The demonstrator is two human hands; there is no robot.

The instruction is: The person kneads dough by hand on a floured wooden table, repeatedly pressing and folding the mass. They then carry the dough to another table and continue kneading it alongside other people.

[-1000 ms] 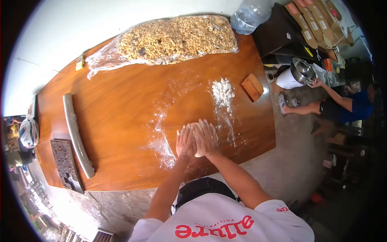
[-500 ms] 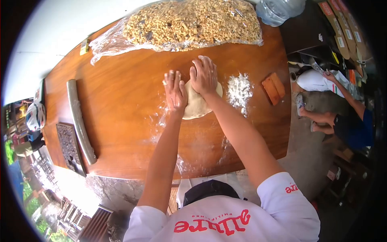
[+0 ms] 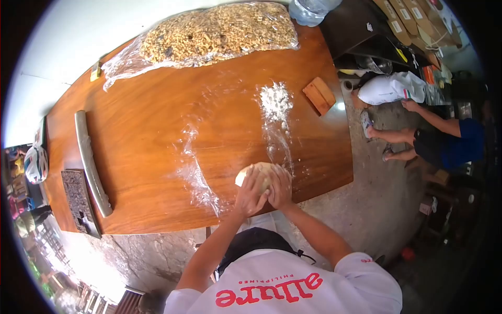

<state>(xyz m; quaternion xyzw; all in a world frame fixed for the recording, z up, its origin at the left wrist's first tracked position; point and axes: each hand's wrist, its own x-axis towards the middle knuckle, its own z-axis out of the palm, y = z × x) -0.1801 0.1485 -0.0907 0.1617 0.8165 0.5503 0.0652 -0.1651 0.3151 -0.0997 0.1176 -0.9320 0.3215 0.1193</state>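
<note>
A pale lump of dough [image 3: 244,174] lies near the front edge of the brown wooden table [image 3: 151,136]. My left hand [image 3: 253,191] is curved over its left side, and my right hand [image 3: 280,184] wraps its right side, so most of the dough is hidden under the fingers. Both thumbs come close together on the near side. Beyond the hands is a heap of white flour [image 3: 275,102], with a smeared trail running back toward the dough. More flour [image 3: 201,183] streaks the wood to the left.
A plastic bag of small golden pieces [image 3: 219,34] lies along the back. At left are a long grey roll [image 3: 90,162] and a dark rough board [image 3: 79,201]. A reddish-brown block [image 3: 319,96] sits at right. Another person [image 3: 444,138] is beyond the right edge.
The dough was spread flat mid-table under both palms; now it is nearer my body and bunched into a rounder lump. My hands have drawn back with it, closing around it. The view has shifted.
</note>
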